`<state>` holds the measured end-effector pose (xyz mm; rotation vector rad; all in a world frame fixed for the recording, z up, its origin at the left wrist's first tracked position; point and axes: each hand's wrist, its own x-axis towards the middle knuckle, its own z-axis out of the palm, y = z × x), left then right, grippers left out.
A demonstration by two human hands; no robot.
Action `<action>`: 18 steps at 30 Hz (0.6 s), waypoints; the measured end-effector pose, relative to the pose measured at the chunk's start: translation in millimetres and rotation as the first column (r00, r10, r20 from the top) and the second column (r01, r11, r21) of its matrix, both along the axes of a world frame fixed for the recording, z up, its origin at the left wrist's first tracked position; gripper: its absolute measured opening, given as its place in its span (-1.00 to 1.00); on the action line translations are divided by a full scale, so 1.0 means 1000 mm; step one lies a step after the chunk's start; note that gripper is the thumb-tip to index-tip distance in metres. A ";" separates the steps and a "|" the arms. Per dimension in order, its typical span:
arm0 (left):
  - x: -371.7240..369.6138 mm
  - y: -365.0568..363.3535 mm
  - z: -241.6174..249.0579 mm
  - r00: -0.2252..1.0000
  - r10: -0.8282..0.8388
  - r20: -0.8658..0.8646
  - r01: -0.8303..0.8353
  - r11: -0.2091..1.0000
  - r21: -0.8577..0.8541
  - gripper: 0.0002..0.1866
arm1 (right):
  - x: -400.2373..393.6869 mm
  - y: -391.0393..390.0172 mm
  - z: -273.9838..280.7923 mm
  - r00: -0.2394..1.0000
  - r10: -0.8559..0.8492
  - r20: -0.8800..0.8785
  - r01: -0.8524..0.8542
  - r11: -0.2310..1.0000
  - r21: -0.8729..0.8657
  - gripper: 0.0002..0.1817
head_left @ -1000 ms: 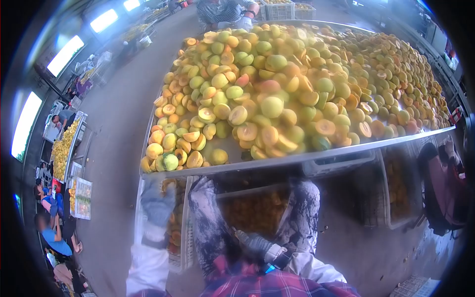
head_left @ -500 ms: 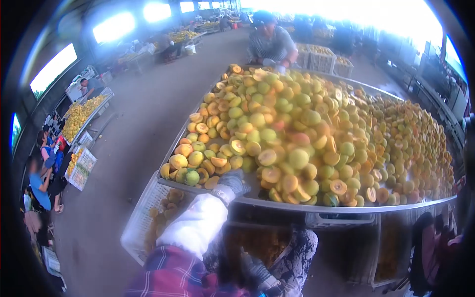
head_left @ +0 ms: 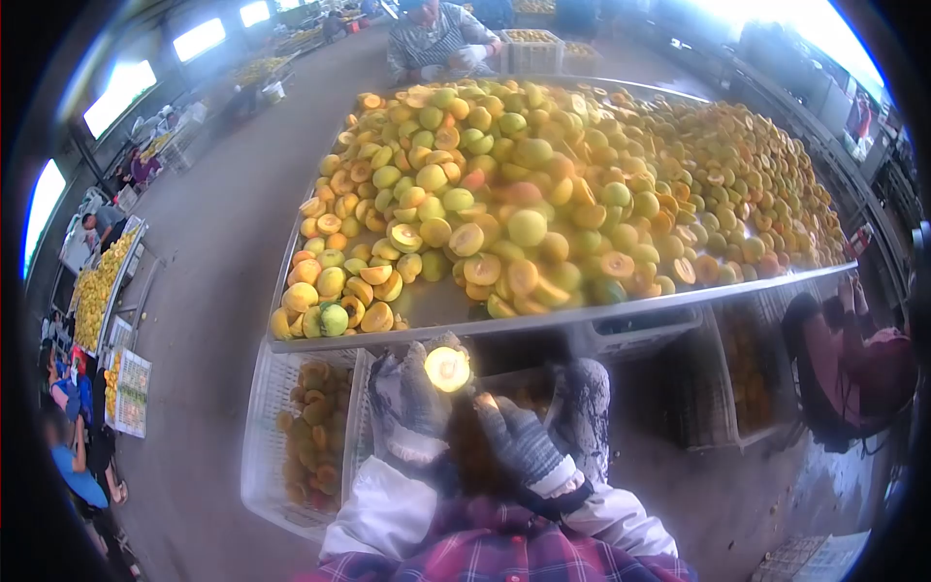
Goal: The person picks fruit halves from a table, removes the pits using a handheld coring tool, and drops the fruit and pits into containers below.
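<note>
We grasp a round, glossy cut fruit [head_left: 447, 369] in our gloved left hand [head_left: 412, 400]; whether our right hand [head_left: 522, 442], nearby, grips anything, we cannot tell. Beyond both, a metal-edged table [head_left: 582, 313] bears rounded halves [head_left: 466, 240].

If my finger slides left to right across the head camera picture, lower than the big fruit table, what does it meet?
Person in blue → near white crate of fruit → left hand → cut fruit → right hand → shadowy crate → person in dark red.
</note>
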<state>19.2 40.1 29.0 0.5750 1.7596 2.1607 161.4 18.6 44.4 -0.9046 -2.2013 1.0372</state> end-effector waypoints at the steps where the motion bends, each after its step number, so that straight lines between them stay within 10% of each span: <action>1: -0.015 -0.011 -0.002 0.881 -0.309 0.358 0.271 0.950 0.155 -0.63 | -0.003 0.002 0.009 0.999 0.010 0.045 -0.014 0.997 0.072 -0.61; 2: -0.022 -0.017 -0.004 0.554 -0.575 0.601 0.433 0.816 0.382 -0.70 | -0.006 0.003 0.020 0.991 0.007 0.133 -0.021 0.994 0.104 -0.58; 3: -0.014 -0.021 0.004 0.547 -0.579 0.605 0.445 0.813 0.376 -0.70 | -0.009 0.001 0.017 0.991 -0.005 0.133 -0.008 0.995 0.097 -0.58; 5: 0.014 -0.031 0.028 0.886 -0.433 -0.168 0.411 0.899 -0.149 -0.70 | -0.015 0.002 0.002 0.997 -0.030 0.071 0.019 0.989 0.146 -0.56; 6: 0.020 -0.029 0.019 0.883 -0.440 -0.166 0.418 0.896 -0.153 -0.70 | -0.019 0.002 -0.012 0.998 -0.054 0.041 0.046 0.980 0.192 -0.60; 9: 0.022 -0.023 -0.015 0.977 -0.174 -0.120 0.177 0.984 0.016 -0.70 | -0.029 -0.004 -0.028 0.991 -0.077 0.108 0.058 0.984 0.169 -0.65; 11: 0.016 -0.023 -0.025 0.850 -0.172 0.498 0.141 0.985 0.100 -0.72 | -0.027 -0.010 -0.026 0.987 -0.092 0.128 0.074 0.988 0.137 -0.67; 12: 0.025 -0.022 -0.016 0.849 -0.173 0.500 0.144 0.985 0.095 -0.72 | -0.025 -0.011 -0.025 0.984 -0.104 0.147 0.088 0.990 0.111 -0.70; 14: 0.051 -0.024 0.027 0.969 0.074 -0.238 -0.081 0.996 -0.020 -0.72 | -0.024 -0.009 -0.026 0.989 -0.091 0.120 0.093 0.996 -0.011 -0.71; 15: 0.054 -0.024 0.049 0.968 0.068 -0.240 -0.076 0.997 -0.025 -0.72 | -0.024 -0.009 -0.027 0.993 -0.082 0.088 0.093 0.987 -0.129 -0.72; 16: 0.057 -0.022 0.072 0.997 0.057 0.049 -0.053 0.996 -0.071 -0.71 | -0.022 -0.007 -0.035 0.993 -0.087 0.086 0.097 0.987 -0.131 -0.72; 18: 0.057 -0.018 0.069 0.942 0.053 0.332 -0.016 0.993 -0.114 -0.71 | -0.015 -0.003 -0.057 0.973 0.159 0.169 -0.145 0.985 -0.094 -0.04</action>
